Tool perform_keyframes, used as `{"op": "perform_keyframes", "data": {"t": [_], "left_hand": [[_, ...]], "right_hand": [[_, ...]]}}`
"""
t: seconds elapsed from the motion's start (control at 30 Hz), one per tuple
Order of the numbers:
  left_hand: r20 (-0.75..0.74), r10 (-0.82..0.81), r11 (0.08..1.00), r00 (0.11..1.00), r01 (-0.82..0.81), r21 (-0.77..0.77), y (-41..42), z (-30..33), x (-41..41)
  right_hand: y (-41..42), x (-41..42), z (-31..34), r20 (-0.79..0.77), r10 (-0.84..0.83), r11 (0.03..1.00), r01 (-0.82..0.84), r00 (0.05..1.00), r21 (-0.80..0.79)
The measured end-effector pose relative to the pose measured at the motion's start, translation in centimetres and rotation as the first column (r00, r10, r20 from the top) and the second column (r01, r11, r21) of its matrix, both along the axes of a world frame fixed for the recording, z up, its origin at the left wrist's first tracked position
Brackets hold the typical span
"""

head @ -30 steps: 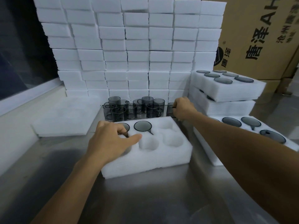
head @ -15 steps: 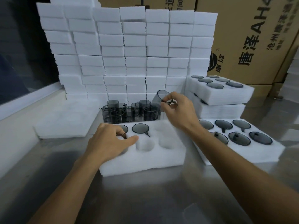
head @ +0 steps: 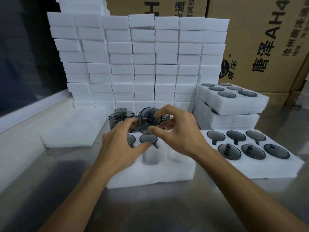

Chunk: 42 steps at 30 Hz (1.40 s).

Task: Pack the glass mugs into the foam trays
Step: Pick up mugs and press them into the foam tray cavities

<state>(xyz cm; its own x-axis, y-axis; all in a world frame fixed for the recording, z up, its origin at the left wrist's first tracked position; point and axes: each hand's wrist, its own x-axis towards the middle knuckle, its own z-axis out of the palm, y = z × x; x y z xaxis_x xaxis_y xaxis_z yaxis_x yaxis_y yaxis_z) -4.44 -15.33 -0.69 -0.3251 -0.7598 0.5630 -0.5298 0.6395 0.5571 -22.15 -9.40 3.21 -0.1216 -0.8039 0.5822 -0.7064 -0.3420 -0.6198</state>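
Holding a smoky glass mug (head: 149, 118) up over the foam tray (head: 151, 171), pinched in my right hand (head: 179, 134). My left hand (head: 122, 144) has curled fingers touching its base; can't tell if that grip's really grasping it.

Two bare forearms enter from the bottom edge, each ending in a bare hand: the left hand (head: 119, 148) and the right hand (head: 181, 136). Both arms are slim and uncovered as far as the frame shows. The fingers (head: 164, 110) are slender, with short nails.
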Motion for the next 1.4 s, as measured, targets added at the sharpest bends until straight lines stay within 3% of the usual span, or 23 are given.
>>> {"op": "perform_keyframes", "data": {"t": [0.1,0.27,0.53,0.8,0.9,1.03,1.23,1.33,1.4], "left_hand": [[-0.109,-0.108,0.994,0.988,0.106,-0.022,0.4,0.5,-0.5],[-0.155,-0.104,0.992,0.982,0.091,-0.085,0.5,0.7,-0.6],[-0.250,-0.083,0.997,0.965,0.081,-0.020,0.9,0.8,-0.6],[-0.422,-0.075,0.955,0.903,0.187,0.231,1.1,1.2,-0.6],[-0.530,-0.059,0.886,0.846,0.288,0.362,1.0,1.4,-0.6],[-0.561,-0.014,0.796,0.828,0.348,0.495,1.2,1.6,-0.8],[-0.523,-0.037,0.769,0.851,0.358,0.529,1.7,2.3,-1.0],[-0.568,-0.027,0.735,0.822,0.402,0.546,2.0,2.7,-0.9],[-0.595,-0.037,0.690,0.803,0.451,0.566,2.1,2.9,-1.0]], "right_hand": [[0.7,0.0,0.1,-0.046,0.043,0.999,-0.042,0.998,0.015],[0.9,-0.2,0.4,-0.161,0.032,0.999,-0.032,0.986,0.003],[0.8,-0.5,0.3,-0.226,0.076,0.997,-0.080,0.971,-0.009],[1.0,-1.2,0.5,-0.169,0.156,0.987,-0.148,0.973,0.060],[1.2,-1.4,0.6,-0.185,0.199,0.979,-0.187,0.962,0.084],[1.1,-1.2,0.4,-0.201,0.177,0.983,-0.165,0.963,0.079],[0.6,-1.4,-0.1,0.031,0.171,0.981,-0.173,0.985,0.092],[0.3,-1.7,-0.1,0.198,0.197,0.969,-0.222,0.960,0.113],[0.2,-1.7,-0.1,0.230,0.184,0.969,-0.216,0.956,0.122]]}}
